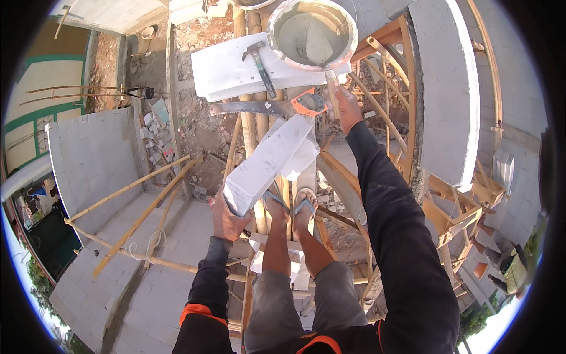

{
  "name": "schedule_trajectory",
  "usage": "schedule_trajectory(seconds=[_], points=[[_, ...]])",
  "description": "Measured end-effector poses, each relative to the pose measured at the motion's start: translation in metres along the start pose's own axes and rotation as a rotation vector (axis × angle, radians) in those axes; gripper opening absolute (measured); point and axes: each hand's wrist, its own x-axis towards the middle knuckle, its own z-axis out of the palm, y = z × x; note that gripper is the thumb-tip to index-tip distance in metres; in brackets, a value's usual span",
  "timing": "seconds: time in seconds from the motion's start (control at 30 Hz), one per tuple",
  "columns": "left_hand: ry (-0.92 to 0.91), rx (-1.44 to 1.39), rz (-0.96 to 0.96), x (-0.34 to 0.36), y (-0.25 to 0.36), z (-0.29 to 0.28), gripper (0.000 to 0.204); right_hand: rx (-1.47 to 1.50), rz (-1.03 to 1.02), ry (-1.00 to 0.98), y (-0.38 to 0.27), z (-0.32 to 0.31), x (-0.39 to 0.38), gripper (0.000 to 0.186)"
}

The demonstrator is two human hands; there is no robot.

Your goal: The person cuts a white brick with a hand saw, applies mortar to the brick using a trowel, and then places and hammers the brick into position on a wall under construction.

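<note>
My left hand (229, 217) grips the near lower end of a pale lightweight concrete block (265, 162), which is tilted away from me up to the right. Another pale block piece (302, 158) shows partly behind it. My right hand (346, 107) is closed round the wooden handle of a trowel (319, 48); its blade lies on grey mortar in a round bucket (271, 36). Left of the bucket, a hammer (259, 68) rests on flat white blocks (221, 74). Between these and the held block lies a handsaw (247, 107) with an orange handle.
I stand in flip-flops on narrow bamboo poles (261, 127) high above rubble (206, 135). A block wall (445, 88) rises on the right beside a wooden frame (408, 88). Bamboo braces (141, 218) cross at the left. A person (504, 256) is at the far lower right.
</note>
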Motion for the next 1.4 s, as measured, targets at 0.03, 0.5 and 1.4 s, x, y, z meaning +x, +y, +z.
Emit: schedule_trajectory(seconds=[0.03,0.5,1.4], points=[[-0.003,-0.002,0.02,-0.001,-0.011,-0.001,0.09,0.006,0.006,-0.007,0.002,-0.001,-0.004,0.029],[-0.133,0.058,0.0,-0.002,-0.122,-0.022,0.088,-0.769,-0.615,-0.23,0.124,0.005,-0.171,0.038],[-0.046,-0.072,-0.178,-0.022,-0.111,0.006,0.078,-1.305,-0.564,-0.129,0.198,-0.008,-0.142,0.05]])
